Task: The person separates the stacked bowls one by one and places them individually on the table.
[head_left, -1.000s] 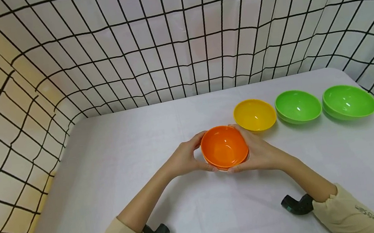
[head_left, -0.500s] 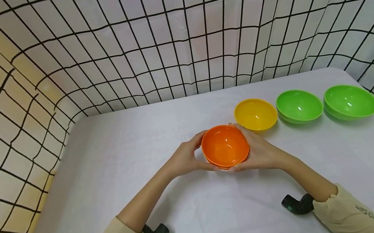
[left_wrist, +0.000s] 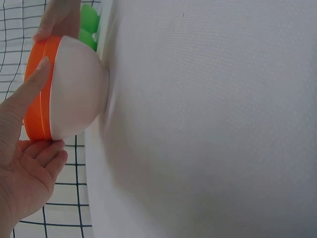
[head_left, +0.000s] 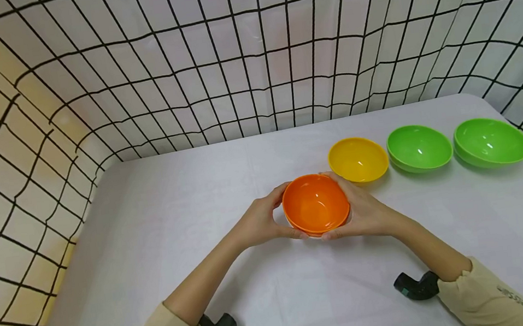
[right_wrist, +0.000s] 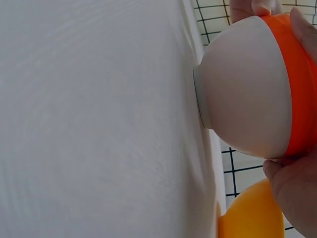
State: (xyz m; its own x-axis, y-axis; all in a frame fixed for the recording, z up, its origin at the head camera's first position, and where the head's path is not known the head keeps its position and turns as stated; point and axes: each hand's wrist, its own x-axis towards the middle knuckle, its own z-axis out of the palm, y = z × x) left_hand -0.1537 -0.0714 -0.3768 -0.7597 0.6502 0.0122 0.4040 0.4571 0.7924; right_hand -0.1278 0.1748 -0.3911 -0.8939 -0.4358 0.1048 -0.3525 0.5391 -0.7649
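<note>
The left hand [head_left: 260, 222] and the right hand [head_left: 366, 211] each curl their fingers round opposite sides of the orange bowls [head_left: 315, 204], gripping them; the left wrist view shows 2 orange rims nested one in the other, so the stack counts 2 bowls, its white foot resting on the white table [head_left: 197, 204]. Judging from this, the 2 orange bowls are already nested and set down just left of and nearer than the yellow bowl [head_left: 358, 159]; right of that yellow bowl the 2 green bowls [head_left: 420, 147] [head_left: 490, 141] stand singly in a row, not stacked.
</note>
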